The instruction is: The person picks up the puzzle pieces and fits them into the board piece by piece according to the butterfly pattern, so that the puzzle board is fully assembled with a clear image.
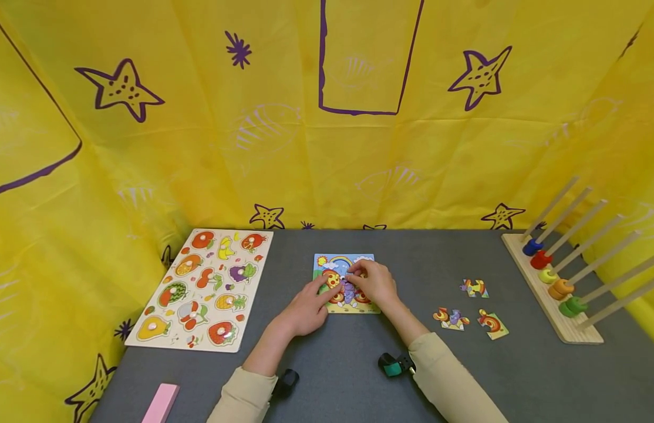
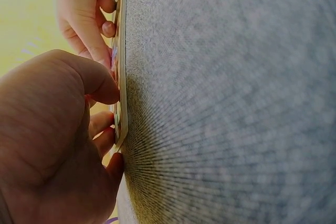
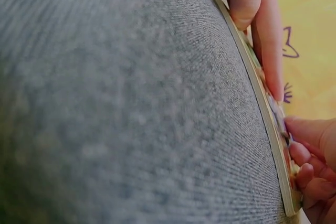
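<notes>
A small square jigsaw board (image 1: 327, 262) with a rainbow and sky along its top lies flat on the dark table. My left hand (image 1: 308, 305) rests at its left side, fingers stretched over the picture and fingertips touching it. From the right, my right hand (image 1: 373, 281) reaches onto the upper middle of the board. Its thumb and curled fingers pinch a puzzle piece there, mostly hidden by the fingers. A purple figure (image 1: 349, 292) shows between the hands. In the right wrist view, the right thumb (image 3: 304, 128) touches the board's face beside the left index finger (image 3: 270, 56).
Three loose puzzle pieces lie to the right, including one with a rainbow-like arc (image 1: 492, 324). Beyond them stands a wooden peg rack (image 1: 580, 336) with coloured rings. A fruit peg board (image 1: 229, 343) lies left, a pink block (image 1: 161, 403) at front left. Yellow cloth (image 1: 327, 176) hangs behind.
</notes>
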`<state>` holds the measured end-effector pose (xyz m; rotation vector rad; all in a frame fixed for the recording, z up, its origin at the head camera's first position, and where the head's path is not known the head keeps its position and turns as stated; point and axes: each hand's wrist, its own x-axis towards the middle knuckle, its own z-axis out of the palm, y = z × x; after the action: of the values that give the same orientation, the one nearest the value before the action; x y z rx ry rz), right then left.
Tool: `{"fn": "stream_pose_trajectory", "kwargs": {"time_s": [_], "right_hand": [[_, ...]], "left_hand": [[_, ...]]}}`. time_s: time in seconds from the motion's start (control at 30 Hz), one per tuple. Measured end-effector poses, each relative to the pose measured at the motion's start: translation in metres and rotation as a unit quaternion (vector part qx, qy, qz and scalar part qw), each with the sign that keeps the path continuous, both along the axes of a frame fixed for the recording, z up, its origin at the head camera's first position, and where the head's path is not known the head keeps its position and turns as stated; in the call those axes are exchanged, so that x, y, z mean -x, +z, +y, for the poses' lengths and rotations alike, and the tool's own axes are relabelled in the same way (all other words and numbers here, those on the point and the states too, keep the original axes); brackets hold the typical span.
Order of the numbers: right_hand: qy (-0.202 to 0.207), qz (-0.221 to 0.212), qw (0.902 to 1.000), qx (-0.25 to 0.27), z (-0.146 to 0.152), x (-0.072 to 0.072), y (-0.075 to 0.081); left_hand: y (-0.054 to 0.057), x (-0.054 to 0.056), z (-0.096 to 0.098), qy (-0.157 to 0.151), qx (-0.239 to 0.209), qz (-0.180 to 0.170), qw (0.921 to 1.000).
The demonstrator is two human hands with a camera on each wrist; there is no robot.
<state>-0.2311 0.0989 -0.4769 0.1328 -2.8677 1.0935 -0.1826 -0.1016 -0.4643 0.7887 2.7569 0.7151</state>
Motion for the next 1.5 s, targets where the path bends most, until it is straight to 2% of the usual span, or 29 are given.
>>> {"fn": "stream_pose_trajectory", "kwargs": {"time_s": [0.27,0.83,1.1,1.2,1.4,1.5], "right_hand": [[0.001,-0.005,1.0,-0.004,0.0,-0.001,0.001],[-0.005,0.006,0.9999,-0.014,-0.002,-0.002,0.002],[0.025,0.021,0.9989,-0.034,-0.003,-0.003,0.003],[0.033,0.019,0.9986,-0.038,-0.002,-0.003,0.004],[0.069,0.009,0.9974,-0.018,0.004,0.0,0.003],[0.099,0.006,0.9951,0.004,0.008,0.001,0.001]], "left_hand": [[0.001,0.0,0.0,-0.001,-0.007,-0.005,1.0],[0.003,-0.001,0.002,0.011,0.015,-0.011,0.9998],[0.004,-0.002,0.003,0.007,0.018,0.009,0.9998],[0.004,-0.001,0.004,0.002,0.032,0.018,0.9993],[0.007,0.003,0.012,-0.031,0.073,0.027,0.9965],[0.009,0.005,0.015,-0.031,0.083,0.023,0.9958]]}}
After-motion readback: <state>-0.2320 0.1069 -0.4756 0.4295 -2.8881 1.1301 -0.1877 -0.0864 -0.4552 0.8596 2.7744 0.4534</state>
